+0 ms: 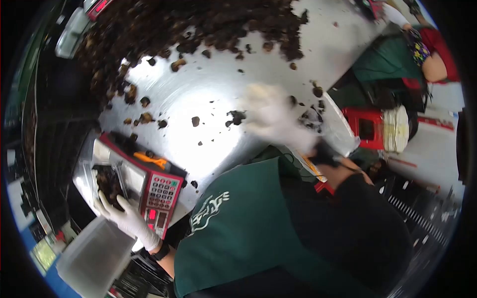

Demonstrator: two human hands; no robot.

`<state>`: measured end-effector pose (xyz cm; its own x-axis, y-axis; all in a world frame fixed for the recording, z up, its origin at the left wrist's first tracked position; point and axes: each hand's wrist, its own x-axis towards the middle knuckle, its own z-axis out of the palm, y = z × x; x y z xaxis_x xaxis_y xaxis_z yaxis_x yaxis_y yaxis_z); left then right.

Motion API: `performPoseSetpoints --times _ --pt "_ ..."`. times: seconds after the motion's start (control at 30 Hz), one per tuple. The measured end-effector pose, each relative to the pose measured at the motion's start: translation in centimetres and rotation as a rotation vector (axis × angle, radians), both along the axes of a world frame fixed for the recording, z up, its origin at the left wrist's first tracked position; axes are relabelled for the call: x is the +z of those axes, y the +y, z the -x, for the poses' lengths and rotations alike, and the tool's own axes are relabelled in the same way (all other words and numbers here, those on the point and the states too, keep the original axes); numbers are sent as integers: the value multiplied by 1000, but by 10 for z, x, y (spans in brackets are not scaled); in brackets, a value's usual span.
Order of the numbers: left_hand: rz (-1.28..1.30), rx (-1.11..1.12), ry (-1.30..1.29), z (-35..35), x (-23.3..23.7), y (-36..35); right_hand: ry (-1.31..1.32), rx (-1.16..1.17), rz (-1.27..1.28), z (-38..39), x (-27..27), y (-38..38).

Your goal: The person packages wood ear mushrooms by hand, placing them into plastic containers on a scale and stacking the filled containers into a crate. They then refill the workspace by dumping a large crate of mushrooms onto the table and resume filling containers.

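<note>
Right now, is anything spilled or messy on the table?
Yes, a bit messy: dark bits lie scattered on the shiny table, apart from the big heap. They look like strays. Nothing looks clearly broken, but the right hand is too blurred to check.

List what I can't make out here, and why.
- Right hand, head view: blur hides its fingers and anything it may hold.
- Clear tray, head view: the left hand covers part of it.
- Display on the scale, head view: figures too small and glaring to read.
- Second scale, head view: cut off by the top edge.
</note>
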<state>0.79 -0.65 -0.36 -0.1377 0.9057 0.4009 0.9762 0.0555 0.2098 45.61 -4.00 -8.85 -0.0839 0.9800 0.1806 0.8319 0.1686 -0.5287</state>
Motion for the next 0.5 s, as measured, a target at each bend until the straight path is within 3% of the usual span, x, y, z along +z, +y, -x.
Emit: performPoseSetpoints --times 0.03,0.1,0.17,0.3,0.5 --pt "8 -8 -18 0 0 0 12 42 78 43 -18 14" --pt "19 -30 -15 -2 2 0 -118 341 73 120 -56 35" --pt "20 -65 -21 -2 3 0 -200 341 17 135 -40 49" --pt "23 -117 -16 3 -1 3 -203 -28 41 97 -63 48" --pt "8 -134 42 11 -4 6 -466 -327 181 -21 -47 -16"
